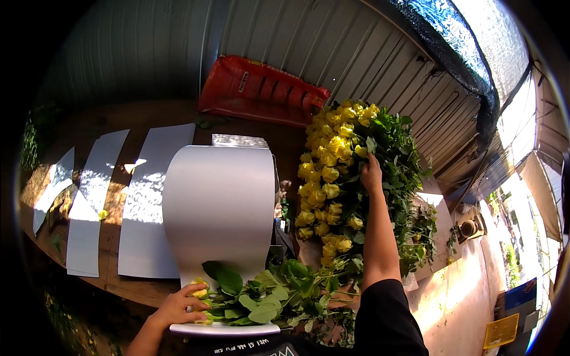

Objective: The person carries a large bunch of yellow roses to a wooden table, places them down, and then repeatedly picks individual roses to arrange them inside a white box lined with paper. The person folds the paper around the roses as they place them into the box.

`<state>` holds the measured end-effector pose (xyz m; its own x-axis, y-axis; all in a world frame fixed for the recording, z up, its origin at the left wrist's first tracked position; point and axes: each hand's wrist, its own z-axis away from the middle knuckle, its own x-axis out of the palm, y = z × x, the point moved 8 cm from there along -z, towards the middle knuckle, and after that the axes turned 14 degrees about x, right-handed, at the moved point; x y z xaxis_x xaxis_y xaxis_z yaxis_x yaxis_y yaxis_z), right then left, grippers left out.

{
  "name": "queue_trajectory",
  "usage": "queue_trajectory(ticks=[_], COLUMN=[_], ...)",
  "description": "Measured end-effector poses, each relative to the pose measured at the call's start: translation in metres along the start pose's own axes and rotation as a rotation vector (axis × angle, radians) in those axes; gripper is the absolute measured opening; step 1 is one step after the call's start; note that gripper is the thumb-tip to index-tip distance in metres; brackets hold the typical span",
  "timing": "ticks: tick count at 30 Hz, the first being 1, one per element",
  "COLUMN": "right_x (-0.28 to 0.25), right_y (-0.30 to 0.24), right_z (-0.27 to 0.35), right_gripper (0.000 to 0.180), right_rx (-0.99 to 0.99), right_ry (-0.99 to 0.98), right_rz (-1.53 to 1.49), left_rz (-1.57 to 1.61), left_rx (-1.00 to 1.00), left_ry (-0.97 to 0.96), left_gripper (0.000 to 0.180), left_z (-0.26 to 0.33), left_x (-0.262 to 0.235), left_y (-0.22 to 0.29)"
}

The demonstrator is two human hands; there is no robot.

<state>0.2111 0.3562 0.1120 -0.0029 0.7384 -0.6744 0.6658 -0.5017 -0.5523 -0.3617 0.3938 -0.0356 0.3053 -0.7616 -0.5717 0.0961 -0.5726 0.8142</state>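
Yellow roses (pixel 330 172) with dark green leaves (pixel 396 160) lie right; pale grey sheets (pixel 148 202) cover the brown table (pixel 113 234); a red sack (pixel 261 89) rests far behind.

head cam | looks steeply down, slightly forward | close over workbench (pixel 148 285) | fisheye, single view

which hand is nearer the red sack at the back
Right. The right hand reaches into the yellow rose pile just below the red sack; the left hand is far down at the near edge.
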Motion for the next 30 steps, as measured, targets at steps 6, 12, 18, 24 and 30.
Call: queue_trajectory(ticks=[6,12,18,24,30], right_x=[0.012,-0.07,-0.156,-0.183,-0.205], right_y=[0.005,0.041,0.006,0.006,-0.076], right_z=[-0.008,0.047,0.079,0.088,0.144], right_gripper=[0.044,0.025,0.024,0.027,0.023], right_rx=[0.139,0.08,-0.07,-0.166,-0.309], right_ry=[0.054,0.147,0.142,0.08,0.422], right_rz=[0.161,-0.87,-0.823,-0.836,0.019], left_rz=[-0.007,0.009,0.009,0.074,0.019], left_rx=[0.043,0.041,0.059,0.017,0.027], left_ry=[0.024,0.019,0.011,-0.004,0.011], left_gripper=[0.028,0.028,0.027,0.025,0.028], left_z=[0.006,0.001,-0.004,-0.011,0.001], left_x=[-0.002,0.007,0.008,0.007,0.009], left_y=[-0.003,-0.005,-0.013,-0.009,-0.015])
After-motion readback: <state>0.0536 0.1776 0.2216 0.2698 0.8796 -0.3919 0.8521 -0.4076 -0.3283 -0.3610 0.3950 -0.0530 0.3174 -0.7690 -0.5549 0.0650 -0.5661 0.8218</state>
